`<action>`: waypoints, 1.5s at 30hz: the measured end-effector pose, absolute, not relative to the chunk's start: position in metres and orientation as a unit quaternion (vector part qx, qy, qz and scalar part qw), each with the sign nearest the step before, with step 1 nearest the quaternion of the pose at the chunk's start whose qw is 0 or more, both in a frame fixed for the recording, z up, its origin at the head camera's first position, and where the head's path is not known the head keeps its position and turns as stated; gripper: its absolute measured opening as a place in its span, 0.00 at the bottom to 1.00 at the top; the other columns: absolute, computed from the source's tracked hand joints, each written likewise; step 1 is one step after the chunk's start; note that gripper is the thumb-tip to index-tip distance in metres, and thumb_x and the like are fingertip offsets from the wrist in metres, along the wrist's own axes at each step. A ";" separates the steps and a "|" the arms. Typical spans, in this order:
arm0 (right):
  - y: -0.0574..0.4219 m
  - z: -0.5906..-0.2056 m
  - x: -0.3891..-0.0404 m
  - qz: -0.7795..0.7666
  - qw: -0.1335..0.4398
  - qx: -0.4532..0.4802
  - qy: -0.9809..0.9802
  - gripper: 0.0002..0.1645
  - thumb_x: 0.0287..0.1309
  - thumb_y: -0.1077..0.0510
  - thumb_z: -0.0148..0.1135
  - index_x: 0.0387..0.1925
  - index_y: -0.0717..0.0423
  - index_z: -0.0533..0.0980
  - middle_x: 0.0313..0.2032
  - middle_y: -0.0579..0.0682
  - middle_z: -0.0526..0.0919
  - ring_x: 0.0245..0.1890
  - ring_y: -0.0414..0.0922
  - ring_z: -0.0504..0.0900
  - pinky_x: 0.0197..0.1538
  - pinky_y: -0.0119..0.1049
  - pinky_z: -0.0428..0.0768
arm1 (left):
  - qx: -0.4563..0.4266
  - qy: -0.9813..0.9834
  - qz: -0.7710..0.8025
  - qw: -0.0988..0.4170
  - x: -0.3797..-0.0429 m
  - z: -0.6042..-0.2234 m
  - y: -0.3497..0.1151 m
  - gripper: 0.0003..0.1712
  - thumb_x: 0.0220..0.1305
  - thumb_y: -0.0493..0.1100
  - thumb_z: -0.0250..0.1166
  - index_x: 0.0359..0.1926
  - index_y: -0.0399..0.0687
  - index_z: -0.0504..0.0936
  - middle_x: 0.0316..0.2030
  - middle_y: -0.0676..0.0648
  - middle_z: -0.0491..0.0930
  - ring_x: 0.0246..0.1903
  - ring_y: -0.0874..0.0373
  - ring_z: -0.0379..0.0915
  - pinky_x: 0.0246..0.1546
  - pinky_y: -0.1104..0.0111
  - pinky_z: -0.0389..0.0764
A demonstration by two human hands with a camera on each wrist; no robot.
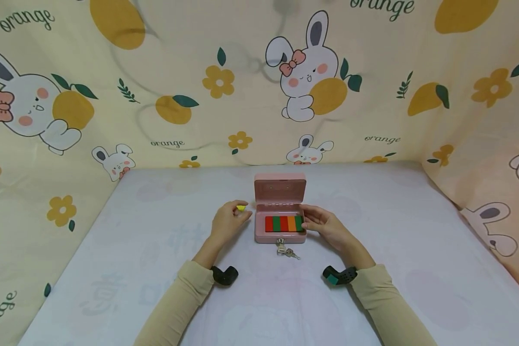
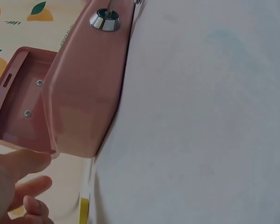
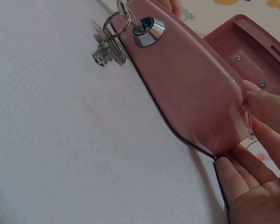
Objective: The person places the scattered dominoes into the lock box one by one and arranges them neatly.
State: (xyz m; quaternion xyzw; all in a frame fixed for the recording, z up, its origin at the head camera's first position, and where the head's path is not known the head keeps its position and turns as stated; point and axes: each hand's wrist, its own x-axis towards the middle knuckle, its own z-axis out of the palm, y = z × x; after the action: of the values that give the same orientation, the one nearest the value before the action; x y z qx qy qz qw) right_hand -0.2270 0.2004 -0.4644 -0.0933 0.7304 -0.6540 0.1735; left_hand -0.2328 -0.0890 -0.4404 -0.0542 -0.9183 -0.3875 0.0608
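Note:
A pink metal cash box (image 1: 281,238) stands on the table with its lid (image 1: 279,188) raised. In it lies a row of red, green and orange blocks (image 1: 284,224). My right hand (image 1: 328,230) grips the box's right wall, thumb over the rim and other fingers against the outside. Its thumb tip is close to the green end block. Just left of the box hovers my left hand (image 1: 228,221), fingers bent loosely. A yellow block (image 2: 84,211) lies on the table beyond its fingers, apart from them in the left wrist view. Whatever else is under that palm is hidden.
Keys (image 3: 109,49) hang on a ring from the lock (image 3: 149,31) at the box's front. White cloth covers the table (image 1: 177,288). A patterned curtain (image 1: 242,62) with rabbits and oranges rises behind and at both sides.

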 end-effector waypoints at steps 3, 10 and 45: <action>0.201 -0.464 -0.227 -0.650 0.172 -0.096 0.733 0.36 0.63 0.62 0.60 0.70 0.59 0.59 0.72 0.59 0.59 0.73 0.58 0.59 0.60 0.23 0.72 | -0.034 -0.922 -0.380 0.062 -0.234 -0.441 -0.091 0.20 0.57 0.48 0.70 0.48 0.44 0.83 0.23 0.52 0.65 0.24 0.59 0.60 0.25 0.72 0.58; 0.202 -0.464 -0.227 -0.654 0.175 -0.099 0.729 0.38 0.63 0.62 0.60 0.71 0.61 0.58 0.72 0.62 0.58 0.73 0.60 0.58 0.56 0.19 0.74 | 0.011 -0.930 -0.362 0.058 -0.236 -0.442 -0.095 0.23 0.56 0.50 0.70 0.51 0.45 0.82 0.23 0.52 0.66 0.24 0.60 0.61 0.22 0.72 0.57; 0.202 -0.464 -0.227 -0.660 0.176 -0.096 0.724 0.38 0.62 0.61 0.61 0.70 0.60 0.59 0.72 0.62 0.59 0.69 0.46 0.68 0.56 0.19 0.74 | 0.142 -0.932 -0.335 -0.006 -0.248 -0.447 -0.096 0.35 0.51 0.59 0.71 0.58 0.50 0.77 0.57 0.44 0.80 0.52 0.46 0.79 0.43 0.55 0.79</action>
State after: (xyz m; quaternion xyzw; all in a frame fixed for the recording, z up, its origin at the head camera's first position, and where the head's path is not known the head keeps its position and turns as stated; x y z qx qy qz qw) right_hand -0.2267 0.2023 -0.4641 -0.0961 0.7237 -0.6604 0.1756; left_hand -0.2481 -0.0961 -0.4471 0.1419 -0.9315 -0.3348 -0.0057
